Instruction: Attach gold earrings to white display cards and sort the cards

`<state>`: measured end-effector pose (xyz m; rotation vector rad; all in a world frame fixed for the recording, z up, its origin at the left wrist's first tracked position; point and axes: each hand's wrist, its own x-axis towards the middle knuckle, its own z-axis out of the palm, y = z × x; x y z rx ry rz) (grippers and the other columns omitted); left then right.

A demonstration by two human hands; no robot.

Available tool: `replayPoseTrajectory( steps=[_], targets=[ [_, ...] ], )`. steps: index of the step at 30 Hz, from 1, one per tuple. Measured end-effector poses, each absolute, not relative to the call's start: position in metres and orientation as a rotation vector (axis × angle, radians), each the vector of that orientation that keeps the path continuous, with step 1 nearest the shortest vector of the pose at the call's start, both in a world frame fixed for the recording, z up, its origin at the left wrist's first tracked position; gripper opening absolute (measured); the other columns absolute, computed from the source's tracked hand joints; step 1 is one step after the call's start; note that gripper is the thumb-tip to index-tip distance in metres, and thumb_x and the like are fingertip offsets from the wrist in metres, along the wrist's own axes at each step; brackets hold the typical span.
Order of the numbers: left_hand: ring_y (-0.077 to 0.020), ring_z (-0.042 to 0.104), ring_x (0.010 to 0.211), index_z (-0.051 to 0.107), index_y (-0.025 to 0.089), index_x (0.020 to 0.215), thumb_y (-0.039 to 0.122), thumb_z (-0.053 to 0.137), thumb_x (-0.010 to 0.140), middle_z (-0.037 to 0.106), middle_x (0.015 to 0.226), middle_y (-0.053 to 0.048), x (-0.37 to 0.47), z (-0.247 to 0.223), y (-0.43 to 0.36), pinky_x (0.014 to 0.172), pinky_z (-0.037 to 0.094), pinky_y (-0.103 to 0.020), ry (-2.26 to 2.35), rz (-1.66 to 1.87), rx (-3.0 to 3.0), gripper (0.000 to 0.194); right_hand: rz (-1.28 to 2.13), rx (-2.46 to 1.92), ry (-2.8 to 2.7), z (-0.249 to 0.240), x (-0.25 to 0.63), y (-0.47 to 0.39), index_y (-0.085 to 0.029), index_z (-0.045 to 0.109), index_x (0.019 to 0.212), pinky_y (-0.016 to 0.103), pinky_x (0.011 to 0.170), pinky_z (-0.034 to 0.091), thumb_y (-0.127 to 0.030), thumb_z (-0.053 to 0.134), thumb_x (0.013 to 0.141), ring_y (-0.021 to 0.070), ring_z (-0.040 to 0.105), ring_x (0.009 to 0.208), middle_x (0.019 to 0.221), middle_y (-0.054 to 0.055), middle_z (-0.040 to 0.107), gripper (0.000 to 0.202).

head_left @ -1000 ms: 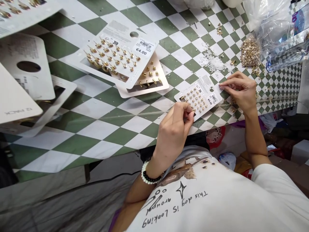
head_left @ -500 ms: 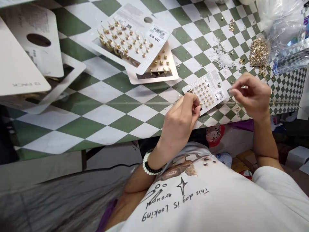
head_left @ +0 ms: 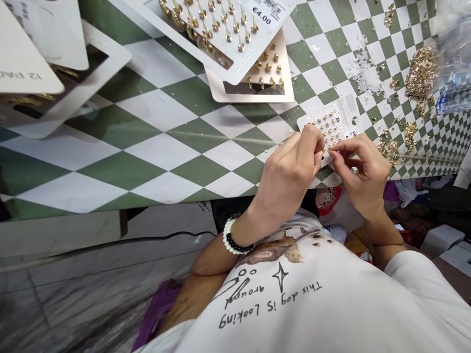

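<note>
A small white earring card [head_left: 342, 115] with rows of gold stud earrings lies on the checkered table near its front edge. My left hand [head_left: 289, 169], with a black and white bead bracelet [head_left: 234, 235] on its wrist, is closed at the card's lower left edge, thumb and fingers pinched on it. Close beside those fingertips, my right hand [head_left: 362, 171] pinches thumb and index finger together over the card's lower edge. Whatever sits between the right fingertips is too small to make out. Both hands hide part of the lower card.
Larger earring cards [head_left: 235, 63] lie stacked behind to the left, and more cards [head_left: 69, 39] at far left. White earring backs [head_left: 368, 73] and loose gold pieces [head_left: 390, 149] are scattered at right, near a bag of gold pieces [head_left: 423, 71].
My right hand has moved left and down from beyond the card to its lower edge, next to my left fingers. The view has shifted, while the left hand stays at the card.
</note>
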<state>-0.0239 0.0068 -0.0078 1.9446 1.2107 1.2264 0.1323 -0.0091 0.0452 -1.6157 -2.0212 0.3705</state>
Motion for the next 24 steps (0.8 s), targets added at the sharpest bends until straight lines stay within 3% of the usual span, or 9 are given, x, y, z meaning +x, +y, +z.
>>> replayPoseTrajectory(
  steps=[16,24],
  targets=[
    [-0.0112,0.059,0.068,0.050,0.019,0.096,0.005,0.051,0.099,0.060,0.082,0.001,-0.0242,-0.0052,0.0062,0.066,0.054,-0.026,1.209,1.224,1.882,0.014,0.325,-1.541,-2.076,0.0384,0.1365,-0.0094,-0.020,0.066,0.099,0.021,0.053,0.050,-0.011,0.066,0.095,0.0098,0.055,0.068,0.086,0.001,0.063,0.010],
    [-0.0115,0.062,0.070,0.052,0.021,0.100,0.006,0.051,0.097,0.062,0.085,0.000,-0.0278,-0.0044,0.0070,0.067,0.056,-0.025,1.173,1.193,1.849,0.015,0.172,-1.525,-2.239,0.0416,0.1373,-0.0076,-0.020,0.068,0.099,0.026,0.063,0.057,-0.020,0.062,0.100,0.0136,0.065,0.071,0.087,0.005,0.068,0.006]
  ],
)
